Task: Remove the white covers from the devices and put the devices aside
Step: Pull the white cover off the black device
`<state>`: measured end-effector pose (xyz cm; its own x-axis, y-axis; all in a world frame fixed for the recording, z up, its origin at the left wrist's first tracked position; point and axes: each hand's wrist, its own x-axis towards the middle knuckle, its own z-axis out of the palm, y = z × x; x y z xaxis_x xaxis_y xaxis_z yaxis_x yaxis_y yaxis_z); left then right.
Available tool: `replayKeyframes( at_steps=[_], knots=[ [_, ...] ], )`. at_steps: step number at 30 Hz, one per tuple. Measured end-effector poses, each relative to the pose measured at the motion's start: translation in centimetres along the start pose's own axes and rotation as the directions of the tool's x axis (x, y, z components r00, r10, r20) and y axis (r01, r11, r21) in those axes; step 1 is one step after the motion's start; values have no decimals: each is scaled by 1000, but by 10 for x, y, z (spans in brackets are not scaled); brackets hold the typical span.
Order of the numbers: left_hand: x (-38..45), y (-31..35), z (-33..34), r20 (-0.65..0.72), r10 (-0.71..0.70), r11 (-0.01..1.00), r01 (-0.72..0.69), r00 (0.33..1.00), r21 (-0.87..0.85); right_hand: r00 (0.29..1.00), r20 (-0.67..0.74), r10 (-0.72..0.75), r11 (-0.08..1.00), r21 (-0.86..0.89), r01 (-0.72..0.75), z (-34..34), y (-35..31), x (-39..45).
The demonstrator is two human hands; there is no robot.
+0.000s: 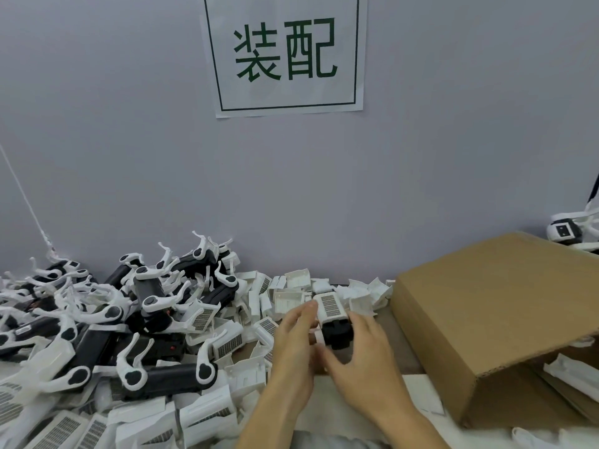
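**Inspector:** Position of the device?

**Observer:** The device, a black body with a white cover on its far end, sits low over the tabletop, just left of the cardboard box. The cover's grille faces upward.

**Inspector:** Left hand?

**Observer:** The left hand reaches forward from the bottom edge, forearm angled up and slightly right. Its fingers are extended, tips touching the left side of the cover. Whether they pinch it or only rest against it, I cannot tell; the area is blurred.

**Inspector:** Right hand?

**Observer:** The right hand comes in between the device and the box, back of the hand upward, fingers curved loosely toward the black body's near right side. It is motion-blurred, so I cannot tell whether it grips the body.

**Inspector:** Surroundings?

**Observer:** Loose white covers are heaped beyond and left of the device, against the wall. Farther left of the box lies a large pile of black devices with white arms. A paper sign with green characters hangs on the wall above. One more device stands behind the box's far right corner.
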<state>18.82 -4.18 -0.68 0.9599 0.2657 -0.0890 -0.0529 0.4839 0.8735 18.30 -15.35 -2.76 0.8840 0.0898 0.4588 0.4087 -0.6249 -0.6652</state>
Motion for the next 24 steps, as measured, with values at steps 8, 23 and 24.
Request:
replayKeyframes(
  at_steps=[8,23,24],
  knots=[
    [-6,-8,1,122,222,879,-253,967,404,943,-70,326,928,216,-304,-16,-3,8],
    [1,-37,-15,16,618,523,-427,786,738,931,7,364,192,978,-82,-180,-38,86],
    [2,-37,-15,34,621,501,-429,783,752,923,-69,378,149,989,13,-203,-41,99]
  ],
)
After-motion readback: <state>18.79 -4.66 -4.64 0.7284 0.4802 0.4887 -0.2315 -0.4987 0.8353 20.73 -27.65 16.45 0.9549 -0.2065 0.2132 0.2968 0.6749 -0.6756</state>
